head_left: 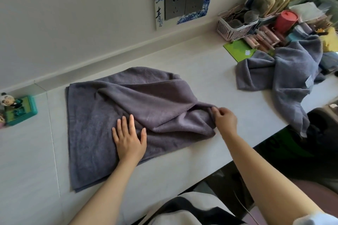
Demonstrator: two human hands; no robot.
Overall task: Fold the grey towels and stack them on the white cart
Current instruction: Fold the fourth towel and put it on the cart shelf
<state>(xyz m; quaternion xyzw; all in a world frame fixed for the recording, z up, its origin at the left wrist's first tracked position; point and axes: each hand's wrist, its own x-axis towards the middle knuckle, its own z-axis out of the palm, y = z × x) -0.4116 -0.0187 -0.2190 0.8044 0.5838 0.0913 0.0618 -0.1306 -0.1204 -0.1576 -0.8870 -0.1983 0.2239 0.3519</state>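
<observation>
Towels are the job: two grey ones show, both on the white counter (182, 71). One grey towel (102, 115) lies half folded in front of the person, the second grey towel (285, 71) crumpled well to the right near a pink basket (236, 27). The left hand (129, 139) presses flat, fingers straight, pinning the lower layer. The right hand (225, 119) pinches the rumpled corner. To fold cleanly, keep that palm anchored and draw the corner taut across, matching edges before smoothing. No white cart seems visible, though the right edge is blurred.
</observation>
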